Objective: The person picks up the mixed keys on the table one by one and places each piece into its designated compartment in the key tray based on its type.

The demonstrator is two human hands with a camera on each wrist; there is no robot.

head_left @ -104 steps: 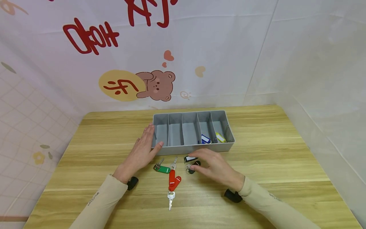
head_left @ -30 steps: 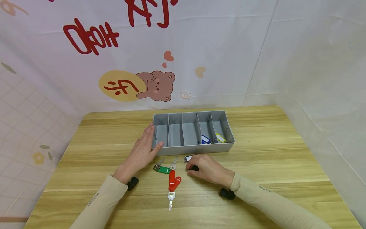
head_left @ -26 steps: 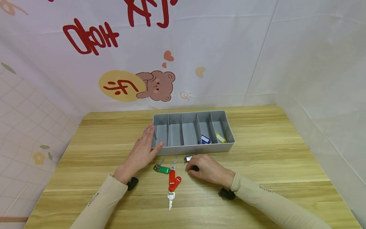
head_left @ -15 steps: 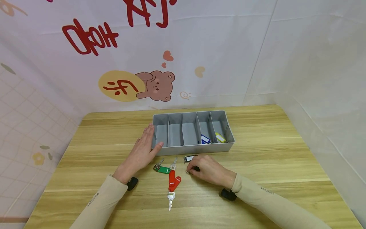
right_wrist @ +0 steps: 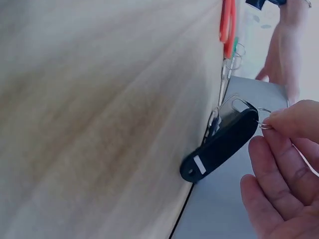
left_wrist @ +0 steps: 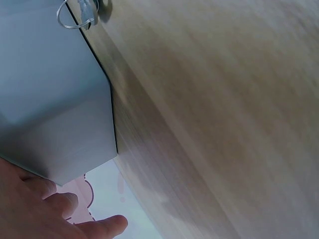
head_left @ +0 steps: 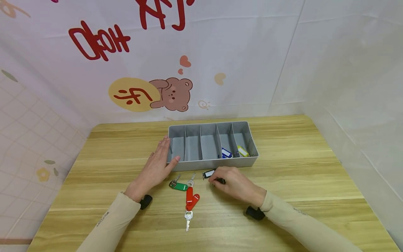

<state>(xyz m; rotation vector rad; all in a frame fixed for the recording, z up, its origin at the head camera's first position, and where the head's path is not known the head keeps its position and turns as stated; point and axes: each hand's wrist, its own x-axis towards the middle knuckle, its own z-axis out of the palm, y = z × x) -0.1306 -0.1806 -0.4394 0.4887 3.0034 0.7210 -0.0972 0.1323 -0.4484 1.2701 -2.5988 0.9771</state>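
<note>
Straight-fingered, the left hand (head_left: 155, 163) is touching the grey tray (head_left: 207, 165) in the head view, a green tag (head_left: 180, 187), red tags (head_left: 189, 196) and a loose black tag (head_left: 209, 174) cluttering the desk (head_left: 226, 224) nearby, the tray's wall (left_wrist: 60, 109) looming in the left wrist view, and, in the right wrist view, the right hand (right_wrist: 294, 172) pinching a black key tag (right_wrist: 219, 147) by its ring (right_wrist: 262, 125).

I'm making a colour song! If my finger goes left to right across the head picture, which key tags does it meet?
Green tag, two red tags, black tag with a white label, blue tags, yellow tag. Left out: the other black tag in the right hand, below the blue ones.
</note>
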